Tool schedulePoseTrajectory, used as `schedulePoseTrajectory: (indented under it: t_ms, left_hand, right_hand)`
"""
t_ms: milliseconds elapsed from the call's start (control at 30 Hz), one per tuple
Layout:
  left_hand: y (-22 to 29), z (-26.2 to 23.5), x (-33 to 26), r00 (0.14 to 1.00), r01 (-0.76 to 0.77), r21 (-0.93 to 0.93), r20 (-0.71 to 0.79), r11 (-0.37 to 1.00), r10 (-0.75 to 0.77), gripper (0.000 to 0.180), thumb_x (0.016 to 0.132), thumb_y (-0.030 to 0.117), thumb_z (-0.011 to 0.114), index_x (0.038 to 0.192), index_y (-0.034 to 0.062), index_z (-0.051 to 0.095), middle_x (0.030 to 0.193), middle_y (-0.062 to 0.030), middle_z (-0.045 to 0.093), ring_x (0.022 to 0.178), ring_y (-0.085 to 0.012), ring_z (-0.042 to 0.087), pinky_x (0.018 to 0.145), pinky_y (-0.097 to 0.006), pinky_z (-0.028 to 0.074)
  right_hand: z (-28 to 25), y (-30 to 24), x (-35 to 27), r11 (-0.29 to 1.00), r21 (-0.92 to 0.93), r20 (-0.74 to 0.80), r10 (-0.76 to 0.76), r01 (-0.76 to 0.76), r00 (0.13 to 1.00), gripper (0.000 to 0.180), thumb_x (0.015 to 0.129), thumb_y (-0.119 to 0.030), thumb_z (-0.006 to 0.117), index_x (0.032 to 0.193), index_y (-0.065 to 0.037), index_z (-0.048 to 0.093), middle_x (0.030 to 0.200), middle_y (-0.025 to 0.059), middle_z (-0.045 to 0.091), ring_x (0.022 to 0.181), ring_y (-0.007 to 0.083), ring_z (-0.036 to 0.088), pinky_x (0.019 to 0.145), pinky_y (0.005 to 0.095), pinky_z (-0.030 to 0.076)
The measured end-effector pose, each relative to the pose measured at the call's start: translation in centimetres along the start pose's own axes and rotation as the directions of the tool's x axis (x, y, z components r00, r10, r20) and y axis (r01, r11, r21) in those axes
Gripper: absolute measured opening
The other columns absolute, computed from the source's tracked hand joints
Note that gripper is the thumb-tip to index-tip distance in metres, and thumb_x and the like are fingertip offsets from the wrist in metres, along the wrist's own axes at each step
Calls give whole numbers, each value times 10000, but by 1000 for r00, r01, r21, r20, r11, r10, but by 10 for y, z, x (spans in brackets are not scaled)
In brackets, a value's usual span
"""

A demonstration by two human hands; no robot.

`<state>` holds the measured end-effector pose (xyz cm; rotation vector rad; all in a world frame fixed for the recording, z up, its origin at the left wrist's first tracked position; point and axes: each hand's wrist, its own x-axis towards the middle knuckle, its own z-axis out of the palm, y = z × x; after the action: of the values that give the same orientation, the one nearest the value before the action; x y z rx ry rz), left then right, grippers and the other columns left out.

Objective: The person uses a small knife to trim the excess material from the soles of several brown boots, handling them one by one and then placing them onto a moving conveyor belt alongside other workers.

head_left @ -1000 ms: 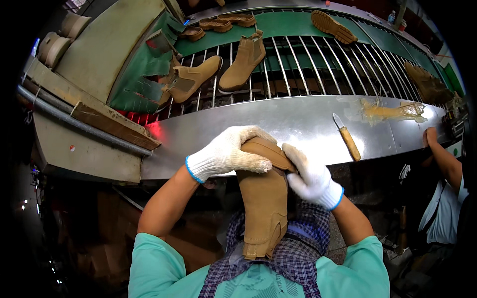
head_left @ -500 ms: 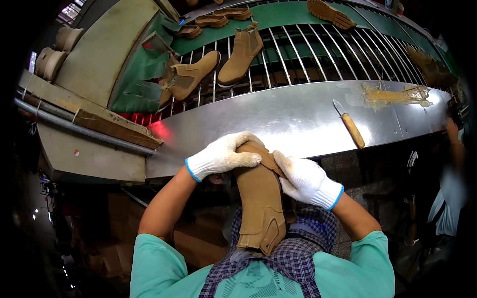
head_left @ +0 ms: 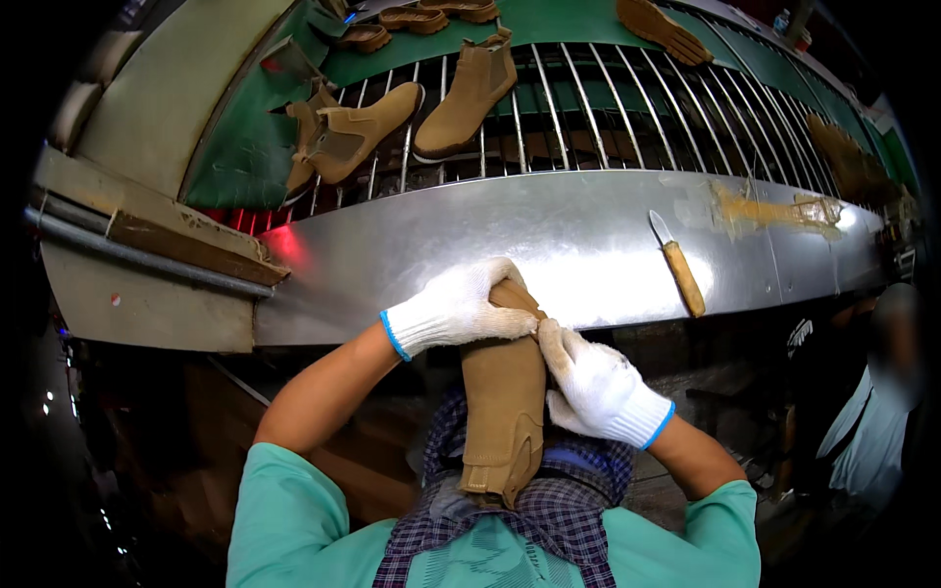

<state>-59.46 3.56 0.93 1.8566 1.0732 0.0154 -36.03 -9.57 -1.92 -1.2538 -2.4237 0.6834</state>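
Observation:
A tan suede ankle boot [head_left: 502, 402] lies against my apron, its shaft toward my body and its toe end pointing at the bench. My left hand [head_left: 466, 312], in a white knit glove with blue cuff, is closed around the toe end, where a brown sole [head_left: 515, 296] shows between the fingers. At the sole's edge, beside the left thumb, my gloved right hand [head_left: 603, 387] pinches with thumb and fingertips. Whether a small piece sits in that pinch is hidden. Much of the sole is covered by my hands.
On the metal bench [head_left: 412, 230] ahead lies a wooden-handled knife [head_left: 678, 265], near a taped patch [head_left: 774, 208]. Beyond, a barred rack [head_left: 598, 108] carries tan boots [head_left: 466, 98] and a loose brown sole [head_left: 665, 31]. A person [head_left: 867, 412] is at the right.
The boot has rotated slightly, its side turning away. My right hand has shifted from holding the sole's side to pinching its edge close to my left thumb. The view has moved a little.

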Motion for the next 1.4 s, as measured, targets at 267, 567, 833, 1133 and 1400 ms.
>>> schedulePoseTrajectory:
  t_ms: [267, 567, 833, 1133, 1400]
  left_hand:
    - [-35, 2, 16, 991, -119, -589, -15, 799, 136, 453, 1090, 358, 619, 1324, -25, 685, 1271, -145, 709, 1202, -210, 637, 1087, -366, 506]
    - [-61, 21, 24, 967, -239, -763, -128, 601, 223, 402, 1152, 325, 514, 1316, -7, 671, 1297, -123, 679, 1218, -193, 607, 1124, -362, 475]
    - [-40, 17, 8, 983, -168, -843, -183, 511, 21, 501, 1164, 437, 453, 1372, 10, 613, 1350, -127, 646, 1250, -187, 596, 1141, -367, 462]
    - [-105, 63, -98, 901, -388, -911, -407, 139, -153, 654, 1121, 433, 579, 1595, 22, 395, 1517, -166, 522, 1404, -314, 534, 1201, -508, 450]
    - [-114, 84, -174, 972, -230, -947, -234, 226, 8, 846, 1003, 622, 679, 1581, 39, 472, 1552, -129, 579, 1408, -267, 582, 1186, -446, 482]
  right_hand:
    - [3, 25, 3, 958, 282, -168, 103, -52, 980, 767, 933, -139, 758, 1583, 45, 396, 1403, 279, 590, 1178, 379, 709, 929, 437, 625]
    - [7, 8, 57, 883, 413, -114, 293, -223, 949, 624, 1008, -78, 554, 1601, 57, 410, 1343, 329, 653, 1156, 375, 701, 1016, 421, 551]
    - [-10, 49, 118, 897, 295, 239, 266, -331, 934, 665, 1101, -372, 534, 1643, -27, 358, 1538, 329, 549, 1393, 479, 588, 1178, 462, 456]
    - [-59, -65, 110, 935, 328, -117, 182, -135, 976, 534, 915, -388, 792, 1285, -8, 729, 1262, 181, 749, 1179, 309, 723, 1046, 397, 554]
    - [-83, -79, 83, 552, 675, -713, 315, 490, 627, 388, 1105, -360, 490, 1026, 0, 610, 990, 152, 629, 926, 269, 661, 911, 451, 590]
